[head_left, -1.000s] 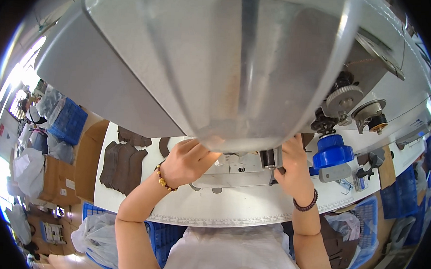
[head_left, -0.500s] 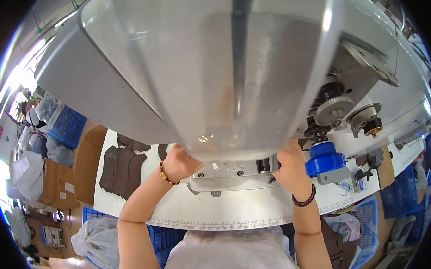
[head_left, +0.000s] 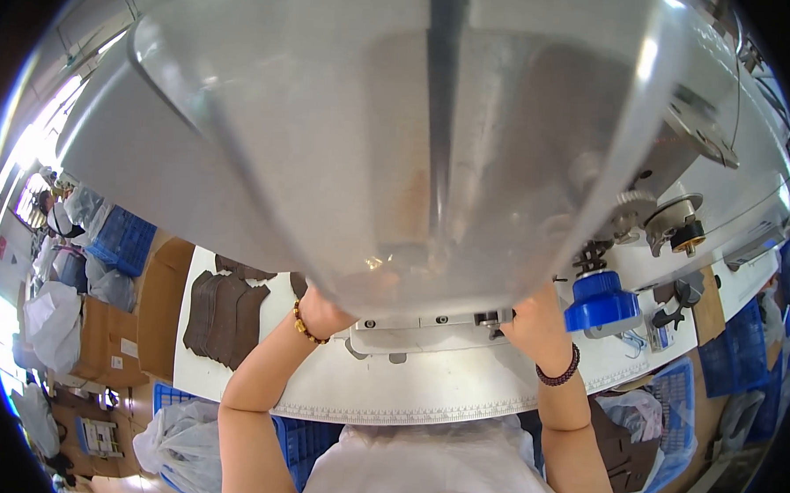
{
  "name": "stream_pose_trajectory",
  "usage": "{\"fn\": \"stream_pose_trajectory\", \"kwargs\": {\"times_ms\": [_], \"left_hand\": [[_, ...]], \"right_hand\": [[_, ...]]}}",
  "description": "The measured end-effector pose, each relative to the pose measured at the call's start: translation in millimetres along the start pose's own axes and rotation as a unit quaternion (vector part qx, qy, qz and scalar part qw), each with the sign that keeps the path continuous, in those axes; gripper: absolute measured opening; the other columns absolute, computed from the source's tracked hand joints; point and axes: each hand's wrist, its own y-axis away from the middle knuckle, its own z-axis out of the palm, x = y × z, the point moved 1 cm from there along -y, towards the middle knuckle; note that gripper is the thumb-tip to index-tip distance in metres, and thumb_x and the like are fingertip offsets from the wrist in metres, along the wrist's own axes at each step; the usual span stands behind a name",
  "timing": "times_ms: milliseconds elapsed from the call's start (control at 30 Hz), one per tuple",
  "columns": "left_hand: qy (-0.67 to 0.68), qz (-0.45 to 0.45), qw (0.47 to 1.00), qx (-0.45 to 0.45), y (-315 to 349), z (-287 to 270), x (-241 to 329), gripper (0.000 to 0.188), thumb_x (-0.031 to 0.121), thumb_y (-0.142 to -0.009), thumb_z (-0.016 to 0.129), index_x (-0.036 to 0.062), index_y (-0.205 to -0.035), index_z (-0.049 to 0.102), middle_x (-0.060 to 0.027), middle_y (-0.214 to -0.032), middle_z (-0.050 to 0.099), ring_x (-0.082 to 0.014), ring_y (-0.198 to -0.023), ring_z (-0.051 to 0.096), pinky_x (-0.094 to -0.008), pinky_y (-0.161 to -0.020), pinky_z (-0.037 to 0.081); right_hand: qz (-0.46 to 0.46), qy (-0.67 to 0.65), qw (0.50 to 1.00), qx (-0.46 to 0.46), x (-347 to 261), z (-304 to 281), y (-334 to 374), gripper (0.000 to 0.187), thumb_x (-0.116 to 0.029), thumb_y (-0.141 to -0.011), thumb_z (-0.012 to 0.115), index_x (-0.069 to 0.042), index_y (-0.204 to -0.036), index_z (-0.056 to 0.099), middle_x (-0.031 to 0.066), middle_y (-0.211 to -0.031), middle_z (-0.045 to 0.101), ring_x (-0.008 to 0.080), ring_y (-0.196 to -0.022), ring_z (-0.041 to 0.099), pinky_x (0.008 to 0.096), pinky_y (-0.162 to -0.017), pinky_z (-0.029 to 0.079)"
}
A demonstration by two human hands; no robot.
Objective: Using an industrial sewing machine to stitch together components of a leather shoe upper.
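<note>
A large grey-white sewing machine (head_left: 240, 169) fills the upper view, its clear plastic guard (head_left: 370, 201) close in front. Both my hands reach in under it. My left hand (head_left: 326, 314), with a beaded bracelet at the wrist, is left of the metal machine bed (head_left: 417, 336); its fingers are hidden behind the guard. On the bed's right side is my right hand (head_left: 530, 321), next to a small metal fitting (head_left: 493, 319); the guard hides its fingertips too. Whatever lies between the hands cannot be made out.
Stacked dark brown cut pieces (head_left: 224, 318) lie left on the white table (head_left: 389, 392). A blue knob (head_left: 600, 301) juts out right of my right hand. Below the table stand a bag-filled blue basket (head_left: 175, 431) and another blue basket (head_left: 673, 435) holding brown pieces.
The clear guard looms larger and lower in view, covering more of both hands and the machine bed. My hands stay in nearly the same place beneath it.
</note>
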Motion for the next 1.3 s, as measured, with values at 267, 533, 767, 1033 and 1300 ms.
{"fn": "stream_pose_trajectory", "kwargs": {"times_ms": [267, 533, 767, 1033, 1300], "left_hand": [[0.356, -0.265, 0.896, 0.028, 9, 11, 69, 0.02, 0.011, -0.078, 0.068, -0.0013, -0.093, 0.064, -0.0114, -0.089, 0.065, -0.0197, -0.079, 0.063, -0.0283, -0.067, 0.049], [0.664, -0.313, 0.67, -0.111, 13, 27, 150, 0.028, 0.013, -0.098, 0.039, -0.0042, -0.117, 0.049, -0.0049, -0.096, 0.06, -0.0074, -0.086, 0.052, -0.0252, -0.074, 0.046], [0.448, -0.497, 0.741, -0.055, 80, -39, 151, 0.033, 0.016, -0.097, 0.042, -0.0045, -0.122, 0.046, -0.013, -0.1, 0.059, -0.0185, -0.087, 0.054, -0.0312, -0.082, 0.045], [-0.387, -0.533, 0.717, 0.228, 177, -296, 176, 0.033, 0.024, -0.095, 0.049, -0.0058, -0.104, 0.06, -0.0161, -0.098, 0.064, -0.0243, -0.087, 0.061, -0.0325, -0.08, 0.046], [-0.411, -0.614, 0.641, -0.208, 322, -352, 136, 0.039, 0.043, -0.08, 0.063, 0.0109, -0.101, 0.067, -0.0189, -0.087, 0.064, -0.0365, -0.085, 0.061, -0.0411, -0.069, 0.047]], "right_hand": [[0.069, 0.081, 0.993, 0.053, -28, -3, 46, 0.053, 0.004, -0.059, 0.056, -0.009, -0.11, 0.062, 0.0176, -0.125, 0.051, 0.0354, -0.122, 0.042, 0.0652, -0.102, 0.014], [0.036, 0.086, 0.995, 0.045, -89, -2, 128, 0.04, -0.012, -0.07, 0.068, -0.007, -0.11, 0.061, 0.0165, -0.119, 0.056, 0.0351, -0.11, 0.053, 0.063, -0.102, 0.02], [-0.104, -0.159, 0.981, 0.028, -116, -36, 155, 0.044, -0.039, -0.068, 0.078, -0.008, -0.097, 0.064, 0.0136, -0.109, 0.059, 0.0335, -0.096, 0.059, 0.0496, -0.081, 0.047], [-0.101, -0.236, 0.961, 0.106, -111, -23, 150, 0.032, -0.03, -0.083, 0.064, -0.001, -0.097, 0.062, 0.0198, -0.096, 0.06, 0.0327, -0.069, 0.058, 0.0381, -0.056, 0.046], [-0.072, -0.195, 0.978, 0.033, -107, 1, 133, 0.031, -0.004, -0.073, 0.055, 0.004, -0.102, 0.061, 0.0234, -0.096, 0.061, 0.0339, -0.077, 0.06, 0.0409, -0.066, 0.051]]}}
